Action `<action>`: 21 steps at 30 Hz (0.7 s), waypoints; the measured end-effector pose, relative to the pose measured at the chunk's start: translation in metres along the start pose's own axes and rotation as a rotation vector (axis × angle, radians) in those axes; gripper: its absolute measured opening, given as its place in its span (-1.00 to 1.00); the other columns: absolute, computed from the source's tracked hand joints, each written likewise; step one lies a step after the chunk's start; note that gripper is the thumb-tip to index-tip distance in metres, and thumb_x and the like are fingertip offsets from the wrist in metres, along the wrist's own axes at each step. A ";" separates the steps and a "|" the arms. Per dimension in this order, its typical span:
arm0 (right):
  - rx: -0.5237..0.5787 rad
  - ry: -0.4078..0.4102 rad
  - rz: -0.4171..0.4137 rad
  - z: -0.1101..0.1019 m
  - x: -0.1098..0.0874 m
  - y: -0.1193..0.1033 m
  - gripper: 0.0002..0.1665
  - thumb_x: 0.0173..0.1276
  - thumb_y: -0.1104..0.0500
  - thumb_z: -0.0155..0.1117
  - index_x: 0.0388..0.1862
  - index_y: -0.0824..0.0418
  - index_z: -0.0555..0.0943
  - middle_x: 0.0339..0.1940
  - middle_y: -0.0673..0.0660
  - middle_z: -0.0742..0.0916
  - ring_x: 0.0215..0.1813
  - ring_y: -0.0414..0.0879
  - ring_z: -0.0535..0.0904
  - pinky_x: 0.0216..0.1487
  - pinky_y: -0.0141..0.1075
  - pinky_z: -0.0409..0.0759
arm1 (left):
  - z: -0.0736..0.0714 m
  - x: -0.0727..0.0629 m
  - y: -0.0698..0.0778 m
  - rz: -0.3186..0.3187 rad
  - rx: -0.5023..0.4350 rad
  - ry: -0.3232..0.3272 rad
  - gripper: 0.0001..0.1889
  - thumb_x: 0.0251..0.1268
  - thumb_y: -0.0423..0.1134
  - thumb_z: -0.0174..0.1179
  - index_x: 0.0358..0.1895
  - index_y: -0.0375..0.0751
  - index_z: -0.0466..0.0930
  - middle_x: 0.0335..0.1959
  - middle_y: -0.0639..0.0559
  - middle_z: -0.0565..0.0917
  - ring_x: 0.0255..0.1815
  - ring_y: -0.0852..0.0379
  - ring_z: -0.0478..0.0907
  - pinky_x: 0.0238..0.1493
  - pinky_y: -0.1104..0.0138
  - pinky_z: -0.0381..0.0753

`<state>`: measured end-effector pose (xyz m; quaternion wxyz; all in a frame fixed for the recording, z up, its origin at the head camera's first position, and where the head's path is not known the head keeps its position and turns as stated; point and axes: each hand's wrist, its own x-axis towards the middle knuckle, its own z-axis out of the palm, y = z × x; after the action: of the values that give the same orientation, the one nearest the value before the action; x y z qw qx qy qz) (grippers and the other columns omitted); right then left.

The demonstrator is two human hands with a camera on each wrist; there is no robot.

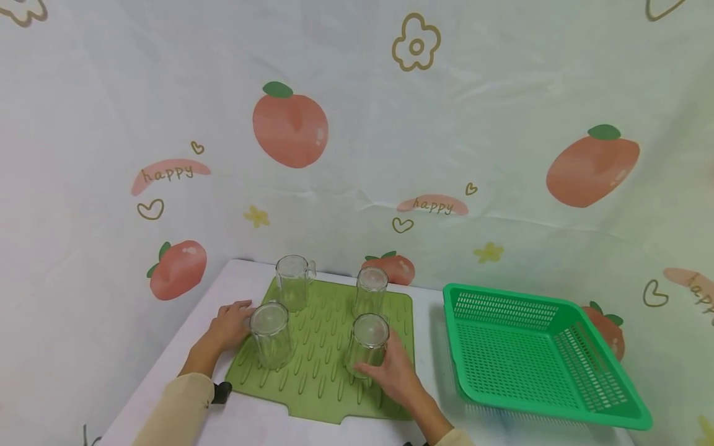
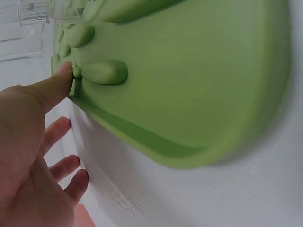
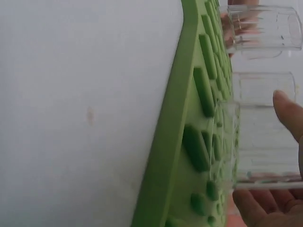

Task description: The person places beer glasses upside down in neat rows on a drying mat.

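Clear glass mugs stand upside down on a green ridged drying mat (image 1: 318, 384). My right hand (image 1: 397, 371) grips the front right mug (image 1: 365, 353), thumb on the near side and fingers around the far right side. In the right wrist view this mug (image 3: 265, 142) has its rim close to the mat; whether it touches cannot be told. My left hand (image 1: 229, 328) lies at the mat's left edge beside the front left mug (image 1: 273, 347). In the left wrist view the left hand's thumb touches the mat edge and its fingers are loosely spread.
Two more glass mugs, back left (image 1: 293, 288) and back right (image 1: 370, 300), stand on the mat's far half. A green plastic basket (image 1: 463, 378) sits right of the mat on the white table (image 1: 245, 427). A printed curtain (image 1: 346, 204) hangs behind the table.
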<state>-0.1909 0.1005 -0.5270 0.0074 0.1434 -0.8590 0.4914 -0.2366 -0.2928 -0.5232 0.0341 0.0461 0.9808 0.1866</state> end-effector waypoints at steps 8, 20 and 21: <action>0.050 -0.085 0.023 0.001 -0.002 -0.005 0.08 0.13 0.09 0.64 0.53 0.18 0.22 0.40 0.21 0.53 0.47 0.20 0.44 0.43 0.23 0.43 | -0.010 -0.002 -0.006 0.040 -0.033 0.088 -0.54 0.40 -0.36 0.11 0.35 -0.20 0.55 0.39 -0.42 0.44 0.35 -0.60 0.28 0.18 -0.44 0.40; -0.114 -0.165 0.083 -0.053 -0.008 -0.041 0.12 0.34 -0.08 0.45 0.64 0.31 0.07 0.52 0.36 0.39 0.51 0.32 0.35 0.36 0.25 0.47 | -0.084 -0.005 0.048 0.109 0.012 0.348 -0.49 0.53 -0.04 0.15 0.45 -0.09 0.44 0.46 -0.34 0.40 0.42 -0.52 0.23 0.29 -0.41 0.34; -0.136 -0.149 0.065 -0.058 -0.007 -0.046 0.07 0.36 -0.08 0.43 0.63 0.30 0.10 0.51 0.35 0.40 0.49 0.31 0.36 0.36 0.24 0.47 | -0.089 -0.006 0.055 0.114 0.010 0.365 -0.48 0.53 -0.02 0.15 0.45 -0.08 0.44 0.47 -0.32 0.39 0.44 -0.50 0.23 0.29 -0.41 0.34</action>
<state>-0.1796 0.1295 -0.4599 -0.0628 0.1508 -0.8928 0.4198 -0.2337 -0.2745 -0.4197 -0.1554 0.0672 0.9674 0.1886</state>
